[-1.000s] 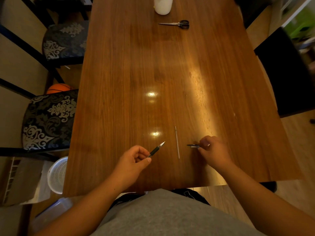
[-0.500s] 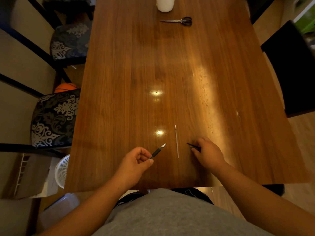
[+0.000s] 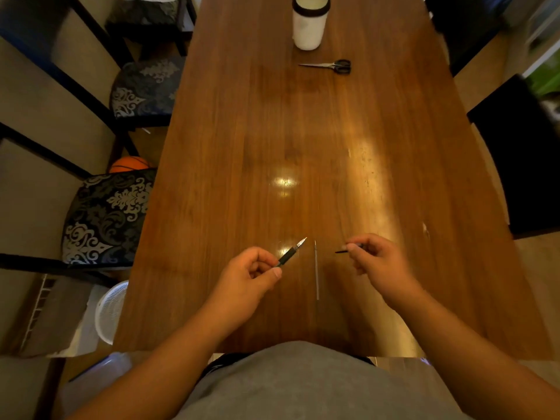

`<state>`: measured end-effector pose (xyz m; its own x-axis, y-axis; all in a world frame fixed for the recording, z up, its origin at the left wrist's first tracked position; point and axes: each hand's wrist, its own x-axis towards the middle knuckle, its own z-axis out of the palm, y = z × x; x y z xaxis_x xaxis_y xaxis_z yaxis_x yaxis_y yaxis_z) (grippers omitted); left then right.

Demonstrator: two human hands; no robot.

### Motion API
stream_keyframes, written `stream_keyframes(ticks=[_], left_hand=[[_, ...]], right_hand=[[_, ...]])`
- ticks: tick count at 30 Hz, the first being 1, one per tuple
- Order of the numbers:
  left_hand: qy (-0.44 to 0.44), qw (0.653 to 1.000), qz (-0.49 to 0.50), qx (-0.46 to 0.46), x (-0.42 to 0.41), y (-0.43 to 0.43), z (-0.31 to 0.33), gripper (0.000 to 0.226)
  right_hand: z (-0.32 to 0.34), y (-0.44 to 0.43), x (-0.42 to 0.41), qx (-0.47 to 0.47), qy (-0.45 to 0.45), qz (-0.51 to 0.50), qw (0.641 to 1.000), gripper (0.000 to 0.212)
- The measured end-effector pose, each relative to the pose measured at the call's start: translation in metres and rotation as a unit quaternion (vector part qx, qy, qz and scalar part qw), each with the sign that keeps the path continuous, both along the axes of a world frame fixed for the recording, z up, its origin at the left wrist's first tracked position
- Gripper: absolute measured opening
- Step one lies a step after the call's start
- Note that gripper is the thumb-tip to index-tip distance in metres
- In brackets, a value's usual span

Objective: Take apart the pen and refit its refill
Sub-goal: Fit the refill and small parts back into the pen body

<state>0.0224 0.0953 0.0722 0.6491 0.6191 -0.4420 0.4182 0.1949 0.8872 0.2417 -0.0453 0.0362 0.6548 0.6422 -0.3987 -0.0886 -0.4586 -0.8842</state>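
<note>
My left hand pinches the pen's front section, a black grip with a silver tip that points up and to the right. The thin refill lies loose on the wooden table between my hands, pointing away from me. My right hand is raised a little above the table and holds the dark rear piece of the pen by its fingertips, the end pointing left toward the refill. Most of that piece is hidden in the fingers.
Black-handled scissors and a white jar stand at the far end of the table. Patterned chairs line the left side, a dark chair the right. A white basket sits on the floor at the left.
My right hand has picked the dark pen piece up off the table and lifted it. The view has tilted upward, showing more of the far end.
</note>
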Motion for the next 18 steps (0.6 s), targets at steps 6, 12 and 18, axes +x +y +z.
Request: stream_keyframes(ticks=[6, 12, 18], left_hand=[[-0.034, 0.999, 0.006, 0.008, 0.002, 0.005, 0.011, 0.029], [-0.040, 0.999, -0.012, 0.027, -0.001, 0.004, 0.018, 0.022], [-0.042, 0.999, -0.015, 0.028, -0.003, 0.002, 0.024, 0.016]], right_hand=[[0.039, 0.022, 0.001, 0.096, 0.141, 0.050, 0.984, 0.017], [0.054, 0.031, -0.005, 0.141, 0.155, 0.117, 0.971, 0.015], [0.055, 0.036, -0.008, 0.143, 0.161, 0.141, 0.966, 0.010]])
